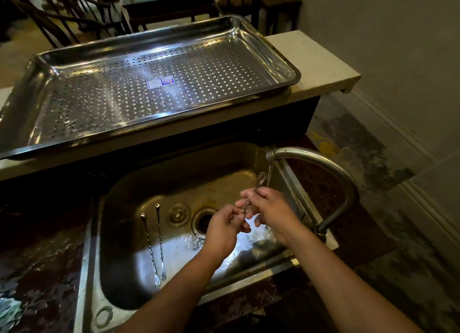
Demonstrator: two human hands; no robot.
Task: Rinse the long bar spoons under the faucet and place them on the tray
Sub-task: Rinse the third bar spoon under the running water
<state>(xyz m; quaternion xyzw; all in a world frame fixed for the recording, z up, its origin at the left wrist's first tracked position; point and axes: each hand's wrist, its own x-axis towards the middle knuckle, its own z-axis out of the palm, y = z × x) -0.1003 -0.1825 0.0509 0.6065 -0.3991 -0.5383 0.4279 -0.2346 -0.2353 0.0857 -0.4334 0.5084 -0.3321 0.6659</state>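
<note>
Holding one bar spoon [258,183] under the faucet [311,158], you have both hands closed on its thin stem: right hand [268,208] near the bowl, left hand [224,225] lower. It looks light, stiff and slippery when wet, so pinch mid-stem. Two more spoons [154,245] lie in the sink [119,270]; the tray [286,66] sits on the surface behind

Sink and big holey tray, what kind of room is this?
Probably a bar or café wash-up corner: a steel sink with a running faucet, bar spoons, and a perforated draining tray.
</note>
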